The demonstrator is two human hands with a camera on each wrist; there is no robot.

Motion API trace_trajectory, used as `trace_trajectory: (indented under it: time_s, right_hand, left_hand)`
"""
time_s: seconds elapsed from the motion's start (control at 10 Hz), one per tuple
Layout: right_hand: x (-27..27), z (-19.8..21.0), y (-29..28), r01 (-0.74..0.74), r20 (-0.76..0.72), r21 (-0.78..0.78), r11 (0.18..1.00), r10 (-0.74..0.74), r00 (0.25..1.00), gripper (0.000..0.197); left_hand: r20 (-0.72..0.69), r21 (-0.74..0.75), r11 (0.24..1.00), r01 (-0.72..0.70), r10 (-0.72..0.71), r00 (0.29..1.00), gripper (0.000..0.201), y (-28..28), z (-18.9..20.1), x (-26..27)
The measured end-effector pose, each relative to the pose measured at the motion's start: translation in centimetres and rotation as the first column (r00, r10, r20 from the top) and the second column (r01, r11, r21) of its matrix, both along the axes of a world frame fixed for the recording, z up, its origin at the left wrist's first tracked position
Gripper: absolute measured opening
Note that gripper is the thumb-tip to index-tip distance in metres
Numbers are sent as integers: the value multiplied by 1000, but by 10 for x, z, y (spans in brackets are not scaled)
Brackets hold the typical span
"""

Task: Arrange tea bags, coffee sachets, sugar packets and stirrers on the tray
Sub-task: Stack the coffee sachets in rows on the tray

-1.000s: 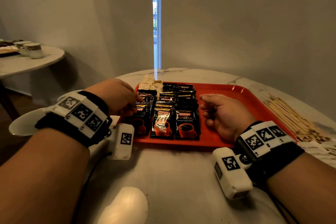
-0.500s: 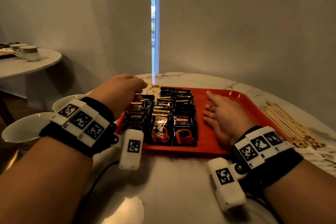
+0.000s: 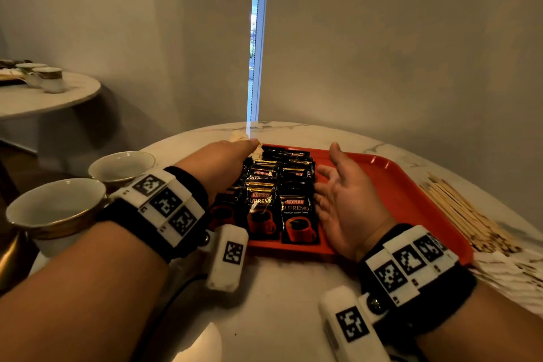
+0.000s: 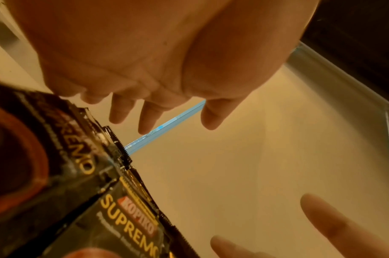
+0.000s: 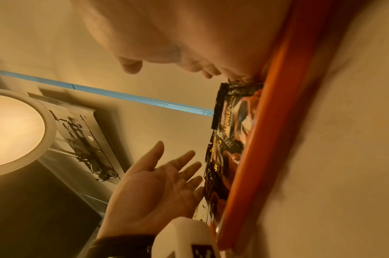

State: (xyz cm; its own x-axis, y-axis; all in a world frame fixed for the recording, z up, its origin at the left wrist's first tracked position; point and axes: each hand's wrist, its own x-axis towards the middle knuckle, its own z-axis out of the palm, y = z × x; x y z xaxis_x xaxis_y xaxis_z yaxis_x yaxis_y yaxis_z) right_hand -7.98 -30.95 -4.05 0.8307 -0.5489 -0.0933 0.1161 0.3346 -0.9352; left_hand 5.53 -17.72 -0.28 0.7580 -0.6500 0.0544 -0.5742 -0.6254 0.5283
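Black Kopiko coffee sachets (image 3: 264, 209) lie in overlapping rows on the left half of the red tray (image 3: 396, 185). My left hand (image 3: 226, 159) stretches along the rows' left side with straight fingers and holds nothing. My right hand (image 3: 335, 182) stands on edge against their right side, palm toward the sachets, fingers straight. Pale packets (image 3: 239, 136) peek out past the left fingertips. In the left wrist view the left hand (image 4: 145, 111) hangs over the sachets (image 4: 123, 218). The right wrist view shows the left hand (image 5: 158, 178) beside the sachets (image 5: 231, 122).
Wooden stirrers (image 3: 461, 209) lie in a heap on the marble table right of the tray, with white packets (image 3: 505, 267) nearer me. Two white cups (image 3: 55, 209) (image 3: 120, 164) stand at the left. A side table (image 3: 44, 97) with more cups stands at the far left.
My left hand moved forward from the near sachets to the far end of the rows and straightened. My right hand opened from loosely curled and turned onto its edge, palm facing the sachets.
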Motion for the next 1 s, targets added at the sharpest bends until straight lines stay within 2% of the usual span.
trace_trajectory:
  time_s: [0.1, 0.2, 0.3, 0.4, 0.6, 0.7, 0.8, 0.9, 1.0]
  right_hand:
    - [-1, 0, 0, 1, -16, -26, 1000, -1, 1000, 44]
    - [-6, 10, 14, -3, -28, -2, 1000, 3, 1000, 47]
    - [1, -3, 9, -45, -50, -12, 999, 45, 998, 51]
    - [8, -7, 15, -18, -80, -8, 1000, 18, 997, 57]
    - [-2, 4, 16, -12, -136, -82, 997, 0, 991, 54]
    - [-4, 3, 0, 53, -123, -112, 992, -66, 990, 54]
    - [0, 4, -7, 75, -155, -100, 992, -90, 984, 66]
    - [4, 0, -7, 80, -212, -61, 995, -92, 973, 57]
    - [7, 1, -6, 75, -215, -81, 994, -91, 972, 61]
  left_hand:
    - [97, 128, 991, 34, -47, 994, 56, -1, 0, 7]
    - [117, 178, 982, 67, -89, 989, 54, -1, -1, 8]
    - [103, 168, 981, 101, -119, 987, 53, -3, -5, 8]
    - [62, 156, 982, 104, -115, 991, 54, -1, -4, 4]
    - [67, 121, 990, 75, -83, 994, 50, -1, -5, 4]
    - [36, 39, 999, 27, -29, 999, 52, -2, -3, 6]
    - [-95, -164, 986, -37, 22, 995, 45, -2, -3, 11]
    - [-121, -296, 953, -70, 35, 992, 45, 1, -3, 10]
    - [-267, -650, 749, -127, -69, 961, 50, -1, -9, 18]
